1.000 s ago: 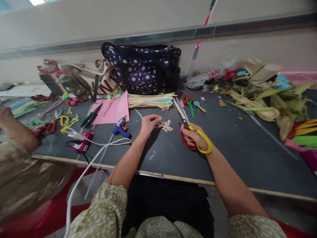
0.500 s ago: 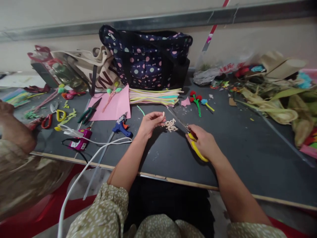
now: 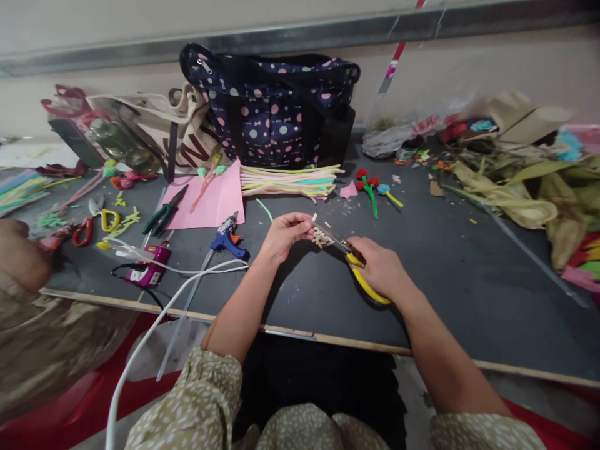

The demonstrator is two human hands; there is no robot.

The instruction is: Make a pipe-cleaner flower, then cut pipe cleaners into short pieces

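Observation:
Between its thumb and fingers my left hand [image 3: 288, 236] pinches a short, pale pipe cleaner piece [image 3: 314, 217], whose tip sticks out at the top. My right hand [image 3: 377, 267] is closed around the yellow handles of a pair of scissors [image 3: 366, 286]. The blades point up and left, and their ends reach the pale piece at my left fingertips. Just under the blades lies a small heap of cut pale pieces [image 3: 322, 239] on the dark table [image 3: 440, 275], partly hidden by the scissors.
Behind my hands lies a bundle of pipe cleaners [image 3: 290, 181], before a dotted navy bag [image 3: 276, 112]. To the left are a blue glue gun [image 3: 229, 240], pink paper [image 3: 210, 209], green-handled pliers [image 3: 162, 215] and a white cable [image 3: 154, 334]. Dried husks [image 3: 510, 200] cover the right. Another person's arm [image 3: 21, 256] rests at far left.
My right hand has brought the scissors left, so the blades now meet the piece in my left hand. My left hand stays nearly in place. The view has shifted slightly.

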